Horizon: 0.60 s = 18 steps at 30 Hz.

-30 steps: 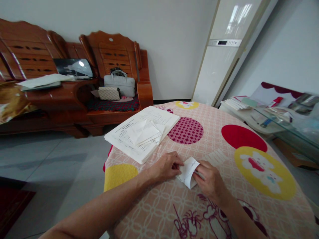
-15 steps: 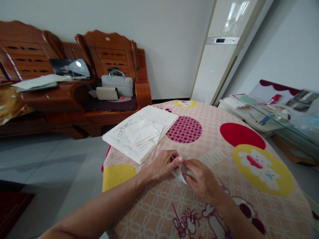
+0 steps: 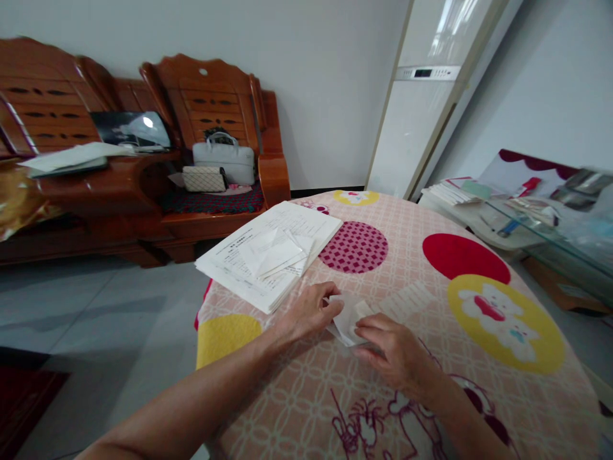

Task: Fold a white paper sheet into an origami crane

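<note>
Between my two hands is a small piece of folded white paper [image 3: 345, 318], resting on or just above the tablecloth. My left hand [image 3: 313, 309] pinches its left edge with thumb and fingers. On its right side my right hand [image 3: 389, 344] grips a folded flap, fingers bent over the paper. Just beyond, a flat strip of white paper [image 3: 407, 301] lies on the cloth. To the left stands a stack of printed sheets [image 3: 239, 268], with folded white paper pieces [image 3: 280, 252] on top.
A patterned pink tablecloth [image 3: 306, 409] covers the round table. Behind it are a wooden chair [image 3: 211, 96] holding a grey bag [image 3: 225, 161] and a tall white air conditioner [image 3: 397, 128]. At the right, a glass-topped stand [image 3: 565, 246] holds papers and odds and ends.
My right hand has shifted slightly right and down, and the paper between my hands now shows a wider, more opened face. My left hand stays at its left edge.
</note>
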### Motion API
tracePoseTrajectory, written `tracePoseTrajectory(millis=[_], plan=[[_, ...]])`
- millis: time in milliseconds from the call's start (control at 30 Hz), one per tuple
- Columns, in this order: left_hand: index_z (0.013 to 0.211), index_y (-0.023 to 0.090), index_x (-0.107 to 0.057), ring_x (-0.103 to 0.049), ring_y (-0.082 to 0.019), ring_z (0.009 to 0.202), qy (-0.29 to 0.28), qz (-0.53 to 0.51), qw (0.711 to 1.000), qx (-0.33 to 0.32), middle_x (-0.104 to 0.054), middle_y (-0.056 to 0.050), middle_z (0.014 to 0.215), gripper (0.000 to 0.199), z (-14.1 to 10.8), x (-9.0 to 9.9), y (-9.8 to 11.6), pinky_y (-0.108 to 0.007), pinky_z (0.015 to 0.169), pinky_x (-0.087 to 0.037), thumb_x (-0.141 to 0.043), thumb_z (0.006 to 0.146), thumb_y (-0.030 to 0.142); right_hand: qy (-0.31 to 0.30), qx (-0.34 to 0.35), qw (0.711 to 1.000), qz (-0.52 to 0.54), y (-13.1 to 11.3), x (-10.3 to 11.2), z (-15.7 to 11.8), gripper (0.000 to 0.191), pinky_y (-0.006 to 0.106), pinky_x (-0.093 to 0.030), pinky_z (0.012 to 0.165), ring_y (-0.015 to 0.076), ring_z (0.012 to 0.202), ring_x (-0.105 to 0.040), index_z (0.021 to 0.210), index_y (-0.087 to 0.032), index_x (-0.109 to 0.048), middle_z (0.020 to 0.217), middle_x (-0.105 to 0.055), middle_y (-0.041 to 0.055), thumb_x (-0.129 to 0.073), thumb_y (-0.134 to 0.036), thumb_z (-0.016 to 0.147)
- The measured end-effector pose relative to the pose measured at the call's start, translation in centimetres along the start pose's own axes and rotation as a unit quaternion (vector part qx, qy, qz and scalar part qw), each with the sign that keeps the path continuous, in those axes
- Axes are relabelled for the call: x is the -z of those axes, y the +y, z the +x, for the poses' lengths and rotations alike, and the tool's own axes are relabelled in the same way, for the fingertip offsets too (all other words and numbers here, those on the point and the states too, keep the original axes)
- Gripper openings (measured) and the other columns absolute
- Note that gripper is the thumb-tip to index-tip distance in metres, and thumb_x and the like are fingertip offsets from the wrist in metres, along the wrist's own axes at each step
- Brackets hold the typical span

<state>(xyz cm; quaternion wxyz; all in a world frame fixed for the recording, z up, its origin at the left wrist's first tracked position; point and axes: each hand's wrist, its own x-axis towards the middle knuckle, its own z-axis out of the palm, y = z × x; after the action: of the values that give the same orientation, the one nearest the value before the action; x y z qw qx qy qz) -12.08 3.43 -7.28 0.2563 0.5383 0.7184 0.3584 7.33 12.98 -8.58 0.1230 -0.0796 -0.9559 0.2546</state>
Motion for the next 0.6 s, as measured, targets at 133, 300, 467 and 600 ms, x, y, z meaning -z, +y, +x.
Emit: tracePoseTrajectory(millis=[133,300,467,600], plan=[[0.088,0.011,-0.064,-0.05,-0.012,0.061,-0.014,-0.025,1.0,-0.008,-0.059,-0.001,0.072,0.032,-0.1,0.1,0.2,-0.023,0.056,-0.033,-0.047,0.083,0.037,-0.004,0.033,0.999,-0.04,0.3,-0.4,-0.4,0.012,0.037,-0.047,0.087,0.0234,0.099,-0.056,0.094,-0.015,-0.069,0.102,-0.067,0.0108,-0.06,-0.02,0.088],[0.083,0.011,-0.064,-0.047,-0.011,0.059,-0.013,-0.029,0.999,-0.032,-0.054,0.001,0.064,0.037,-0.5,-0.2,0.7,-0.023,0.055,-0.032,-0.046,0.086,0.043,-0.01,0.01,0.995,-0.099,0.2,-0.6,-0.8,0.021,0.036,-0.046,0.079,0.0221,0.086,-0.055,0.079,-0.014,-0.068,0.083,-0.065,0.0089,-0.05,-0.011,0.09],[0.086,0.011,-0.065,-0.048,-0.012,0.06,-0.01,-0.031,0.999,-0.036,-0.058,0.0,0.067,0.038,-0.4,-0.4,0.7,-0.023,0.056,-0.033,-0.047,0.088,0.044,0.022,-0.02,0.997,-0.077,0.3,-1.2,-1.0,0.019,0.03,-0.044,0.072,0.0199,0.081,-0.055,0.079,-0.015,-0.068,0.081,-0.063,0.0072,-0.052,-0.007,0.087],[0.094,0.011,-0.066,-0.053,-0.013,0.064,-0.009,-0.039,0.998,-0.041,-0.063,-0.003,0.077,0.041,-0.3,-0.4,0.5,-0.023,0.058,-0.036,-0.046,0.089,0.046,0.047,-0.056,0.997,-0.031,0.4,-1.5,-0.5,0.01,0.029,-0.042,0.072,0.0178,0.08,-0.057,0.083,-0.019,-0.071,0.08,-0.065,0.0037,-0.064,-0.011,0.082]])
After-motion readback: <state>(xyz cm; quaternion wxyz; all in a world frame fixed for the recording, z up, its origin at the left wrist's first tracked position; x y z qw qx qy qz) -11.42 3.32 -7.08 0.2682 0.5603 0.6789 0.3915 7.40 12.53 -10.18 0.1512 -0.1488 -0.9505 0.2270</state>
